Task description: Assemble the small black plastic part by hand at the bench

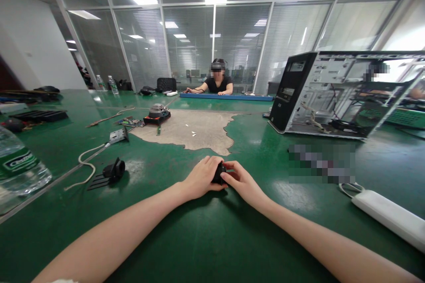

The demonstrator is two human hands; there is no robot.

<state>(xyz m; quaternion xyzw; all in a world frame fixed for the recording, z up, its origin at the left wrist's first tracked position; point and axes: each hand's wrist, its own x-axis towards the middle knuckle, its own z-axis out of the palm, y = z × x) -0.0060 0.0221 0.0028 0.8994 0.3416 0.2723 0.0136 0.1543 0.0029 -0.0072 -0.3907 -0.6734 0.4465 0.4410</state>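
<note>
Between my two hands is a small black part, held just above the green table; its kind is mostly hidden by my fingers. My left hand wraps round its left side and top, fingers closed. From the right, my right hand pinches the same part with thumb and fingertips. To the left on the table lies a black plastic piece with a round end and flat slats. Behind it rests a small metal module with a pale cable.
An opened computer case stands at right, near a white power strip. A water bottle is at far left. A heatsink with a fan sits beyond my hands. Across the table, a person sits behind a blue bar.
</note>
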